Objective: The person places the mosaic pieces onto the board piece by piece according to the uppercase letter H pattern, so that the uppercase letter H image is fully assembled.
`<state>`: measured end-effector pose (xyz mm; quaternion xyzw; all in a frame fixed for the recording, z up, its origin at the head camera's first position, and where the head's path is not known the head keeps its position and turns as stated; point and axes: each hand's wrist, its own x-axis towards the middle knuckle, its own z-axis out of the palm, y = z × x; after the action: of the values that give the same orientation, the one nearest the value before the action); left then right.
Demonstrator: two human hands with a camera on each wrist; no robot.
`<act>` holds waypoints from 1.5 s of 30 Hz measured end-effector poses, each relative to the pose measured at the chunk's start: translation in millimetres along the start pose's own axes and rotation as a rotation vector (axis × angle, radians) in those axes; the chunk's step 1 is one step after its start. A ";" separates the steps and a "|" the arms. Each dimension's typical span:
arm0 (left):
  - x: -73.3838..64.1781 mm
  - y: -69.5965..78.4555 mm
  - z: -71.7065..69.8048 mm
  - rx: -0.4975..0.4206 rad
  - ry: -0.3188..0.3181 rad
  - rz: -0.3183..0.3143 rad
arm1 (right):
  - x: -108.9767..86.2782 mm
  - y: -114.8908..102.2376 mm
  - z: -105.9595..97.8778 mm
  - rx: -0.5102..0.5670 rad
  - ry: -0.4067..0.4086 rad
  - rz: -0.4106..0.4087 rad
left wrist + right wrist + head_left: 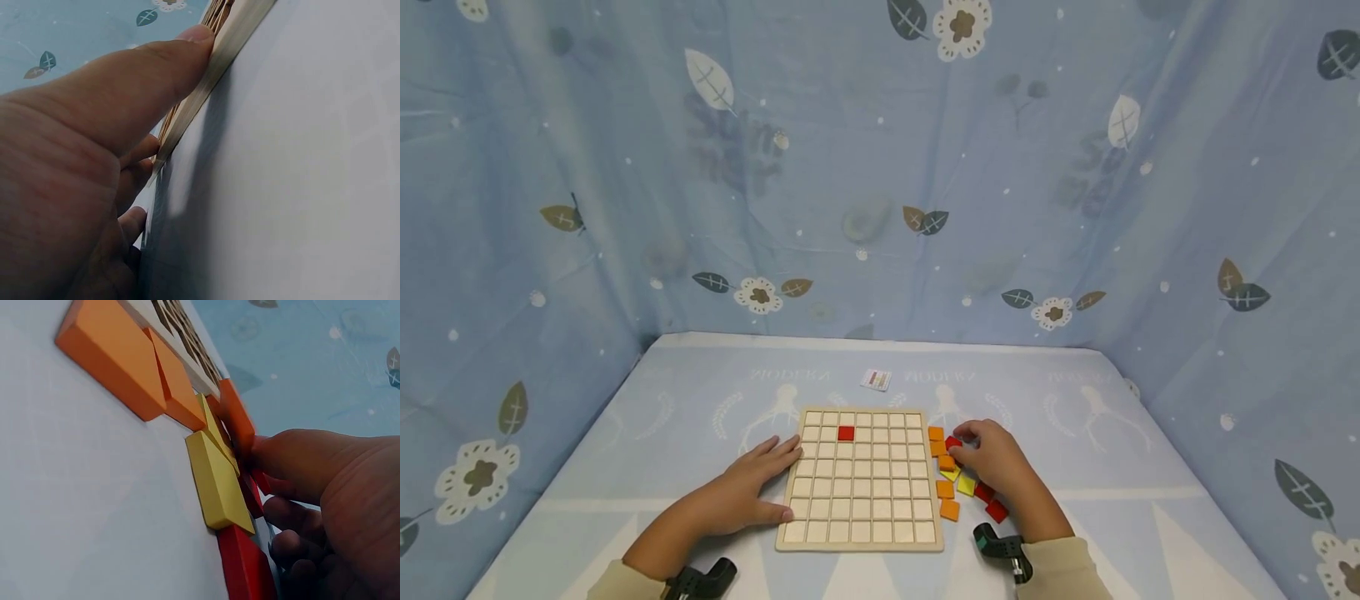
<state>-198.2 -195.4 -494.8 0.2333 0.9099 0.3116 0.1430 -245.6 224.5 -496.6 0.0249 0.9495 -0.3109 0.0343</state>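
A pale wooden grid board (859,547) lies on the table with a red square tile (846,433) in one cell of its second row. Along the board's left edge rests my left hand (741,492), fingers spread and the thumb touching the frame near the front corner. My right hand (996,457) is over the loose tiles at the board's right, pinching a red tile (953,442) between thumb and index finger. Close to the thumb, an orange tile (236,415) stands tilted in the right wrist view. The fingers partly hide the red tile.
Orange tiles (950,510), yellow tiles (966,485) and more red tiles (997,511) lie loosely beside the board's right edge, some overlapping. A small printed card (876,380) lies beyond the board. Blue patterned curtain (880,167) encloses the table's back and sides.
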 end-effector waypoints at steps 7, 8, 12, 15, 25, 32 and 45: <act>-0.1 0.4 -2.7 0.000 0.010 0.016 | 1.3 -0.8 0.0 -0.014 -0.001 0.000; 0.2 0.3 -2.5 0.002 0.009 0.016 | 1.3 -0.5 0.2 -0.014 0.000 0.006; 1.1 -0.7 -0.6 -0.010 0.002 0.018 | 0.0 0.0 0.5 -0.001 0.004 0.030; 0.2 -1.5 0.7 -0.011 -0.003 0.004 | -0.6 0.3 2.0 0.011 0.004 0.026; -1.8 -2.2 0.9 -0.017 -0.003 -0.005 | 1.4 2.8 7.9 0.040 0.026 0.021; -0.5 -1.0 1.2 -0.013 -0.002 0.015 | 1.2 -0.3 5.5 0.049 0.057 0.005; -4.0 2.8 0.5 -0.016 0.014 0.026 | -1.5 -31.5 12.9 0.144 0.013 -0.113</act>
<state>-193.6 -195.3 -492.9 0.2417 0.9054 0.3222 0.1342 -245.6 191.4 -488.3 -0.0244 0.9248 -0.3795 0.0085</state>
